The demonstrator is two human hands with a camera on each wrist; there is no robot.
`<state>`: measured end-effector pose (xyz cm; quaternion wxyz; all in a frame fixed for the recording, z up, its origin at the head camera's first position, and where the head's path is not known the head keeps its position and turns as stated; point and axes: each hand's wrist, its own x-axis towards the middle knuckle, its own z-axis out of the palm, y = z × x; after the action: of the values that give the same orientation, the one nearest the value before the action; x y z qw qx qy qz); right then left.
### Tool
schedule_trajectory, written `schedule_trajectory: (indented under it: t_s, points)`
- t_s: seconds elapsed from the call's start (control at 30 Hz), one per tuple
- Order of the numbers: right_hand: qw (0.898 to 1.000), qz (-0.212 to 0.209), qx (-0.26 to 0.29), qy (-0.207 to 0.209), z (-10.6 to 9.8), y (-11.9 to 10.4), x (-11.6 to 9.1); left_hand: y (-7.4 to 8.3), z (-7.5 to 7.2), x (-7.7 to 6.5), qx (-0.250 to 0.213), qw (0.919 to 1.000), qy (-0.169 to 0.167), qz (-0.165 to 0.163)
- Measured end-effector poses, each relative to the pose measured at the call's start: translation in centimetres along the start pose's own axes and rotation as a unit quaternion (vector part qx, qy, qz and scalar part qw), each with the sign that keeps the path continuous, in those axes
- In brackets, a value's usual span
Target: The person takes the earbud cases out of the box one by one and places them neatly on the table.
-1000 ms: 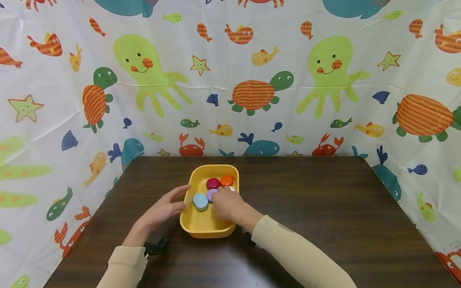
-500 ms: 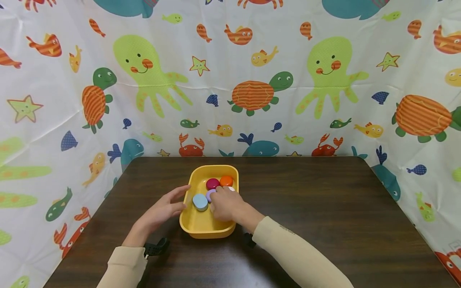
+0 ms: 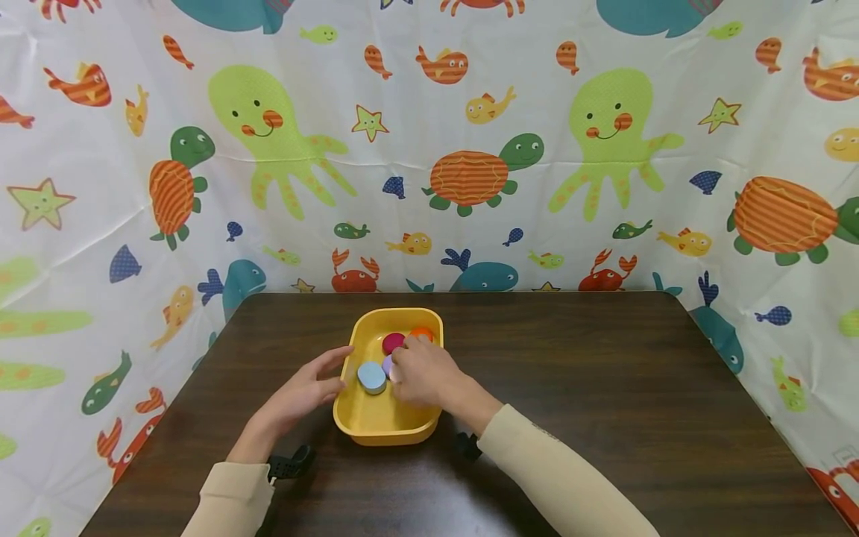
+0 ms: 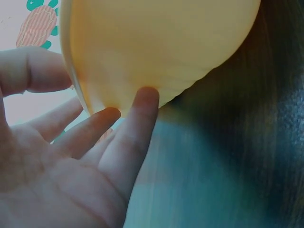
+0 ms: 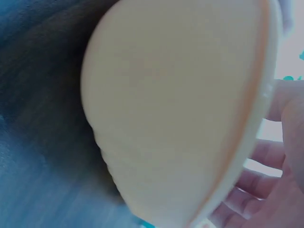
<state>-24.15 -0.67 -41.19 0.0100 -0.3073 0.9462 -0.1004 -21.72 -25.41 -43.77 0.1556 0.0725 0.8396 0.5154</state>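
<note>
A yellow plastic bin [image 3: 376, 418] stands on the table, holding several small rounded pieces. Inside I see a light blue piece [image 3: 372, 377], a magenta piece [image 3: 393, 343], an orange piece [image 3: 421, 333] and a mostly covered lilac piece [image 3: 387, 364]. My left hand [image 3: 305, 388] holds the bin's left rim; in the left wrist view its fingertips [image 4: 146, 97] press the outer wall. Reaching over the right rim, my right hand [image 3: 423, 377] has its fingers curled inside the bin, with a whitish piece [image 3: 394, 374] at the fingertips. The bin wall hides much of this hand's work in the right wrist view.
The dark wooden table [image 3: 577, 373] extends widely to the right of the bin. A white curtain [image 3: 416, 97] printed with sea animals hangs behind the table and along both sides. Dark bands [image 3: 290, 464] sit at my wrists.
My right hand has lifted slightly and now partly covers the orange piece. The whitish piece, earlier showing behind the hand, now appears at its fingertips. The left hand stays at the rim.
</note>
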Motion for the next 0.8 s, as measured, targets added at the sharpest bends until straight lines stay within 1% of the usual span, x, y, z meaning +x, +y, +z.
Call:
schedule_trajectory:
  t_s: [0.23,0.47,0.8]
  points:
    - [1.0,0.001,0.006,0.025,-1.3,0.3,-0.4,-0.2,0.1,0.0,-0.005,0.9999,0.008,-0.007]
    - [0.999,0.001,0.014,0.052,-2.0,0.8,-0.7,0.3,0.1,-0.2,-0.005,1.0,0.003,0.002]
    - [0.996,0.005,0.013,0.085,-3.0,1.9,-1.0,0.3,0.2,-0.2,0.001,1.0,0.005,-0.001]
